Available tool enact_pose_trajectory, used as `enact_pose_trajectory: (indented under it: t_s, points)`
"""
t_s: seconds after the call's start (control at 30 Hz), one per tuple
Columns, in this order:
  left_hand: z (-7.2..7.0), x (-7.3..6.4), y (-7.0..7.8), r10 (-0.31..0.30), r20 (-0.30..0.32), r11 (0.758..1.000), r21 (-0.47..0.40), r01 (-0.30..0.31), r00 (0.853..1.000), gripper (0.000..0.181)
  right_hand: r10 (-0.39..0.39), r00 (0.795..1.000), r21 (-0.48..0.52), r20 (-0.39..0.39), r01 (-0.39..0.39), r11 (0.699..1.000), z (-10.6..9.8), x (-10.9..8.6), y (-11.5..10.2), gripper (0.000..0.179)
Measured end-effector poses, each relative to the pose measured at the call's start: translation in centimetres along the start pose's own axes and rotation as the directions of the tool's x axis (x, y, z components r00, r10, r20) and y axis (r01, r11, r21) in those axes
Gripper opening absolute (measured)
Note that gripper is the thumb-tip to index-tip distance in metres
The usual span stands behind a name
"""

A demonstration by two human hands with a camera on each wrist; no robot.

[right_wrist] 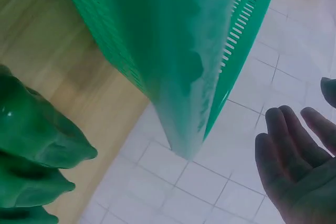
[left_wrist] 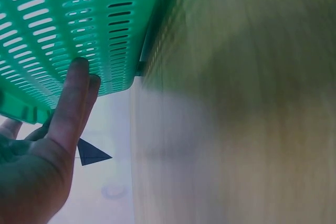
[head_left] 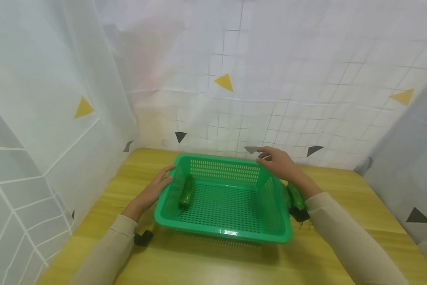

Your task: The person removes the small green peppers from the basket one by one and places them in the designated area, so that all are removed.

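Note:
A green plastic basket (head_left: pixel 222 234) with slotted walls sits on the wooden table. One long green pepper (head_left: pixel 187 193) lies inside it, along the left end. At that end my left hand (head_left: pixel 155 190) rests against the basket's rim; in the left wrist view its straight fingers (left_wrist: pixel 73 98) lie along the slotted outer wall. Above the far right corner hovers my right hand (head_left: pixel 277 161), its fingers loosely bent with nothing between them. Several green peppers (right_wrist: pixel 39 124) lie just outside the basket's right end, partly hidden by my right forearm in the head view.
The wooden table (head_left: pixel 185 261) ends at a white sheet (head_left: pixel 199 118) with grid lines and triangles, which hangs behind and at both sides. Black wrist devices sit at my left wrist (head_left: pixel 143 238) and right wrist (head_left: pixel 300 214).

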State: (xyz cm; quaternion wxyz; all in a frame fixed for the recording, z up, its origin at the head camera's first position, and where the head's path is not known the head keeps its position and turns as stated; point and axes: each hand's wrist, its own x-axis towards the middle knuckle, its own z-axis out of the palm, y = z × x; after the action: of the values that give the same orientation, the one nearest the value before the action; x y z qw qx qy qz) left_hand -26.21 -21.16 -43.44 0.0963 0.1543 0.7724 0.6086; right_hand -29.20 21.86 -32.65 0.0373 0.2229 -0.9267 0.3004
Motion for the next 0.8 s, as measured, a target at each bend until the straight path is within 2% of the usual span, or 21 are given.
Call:
enact_pose_trajectory:
  t_s: [0.17,0.37,0.6,0.8]
  points:
    - [-0.1,0.1,0.1,0.007,0.001,1.0,0.0,-0.007,1.0,0.05,-0.011,1.0,-0.024,0.007,0.011,1.0,0.0,0.5,-0.4,0.042]
    - [-0.4,-0.1,0.0,0.002,-0.007,1.0,0.003,-0.002,1.0,0.05,-0.026,0.999,0.016,0.037,0.025,1.0,0.5,1.5,-1.7,0.041]
    - [-0.2,0.0,-0.1,0.018,-0.003,1.0,-0.005,-0.018,1.0,0.05,-0.047,0.996,0.019,0.07,0.046,0.999,2.4,2.5,-3.4,0.04]
    - [-0.1,0.0,0.0,0.034,0.005,0.999,-0.007,-0.034,0.999,0.05,-0.102,0.989,0.04,0.107,0.098,0.994,4.6,3.0,-4.1,0.039]
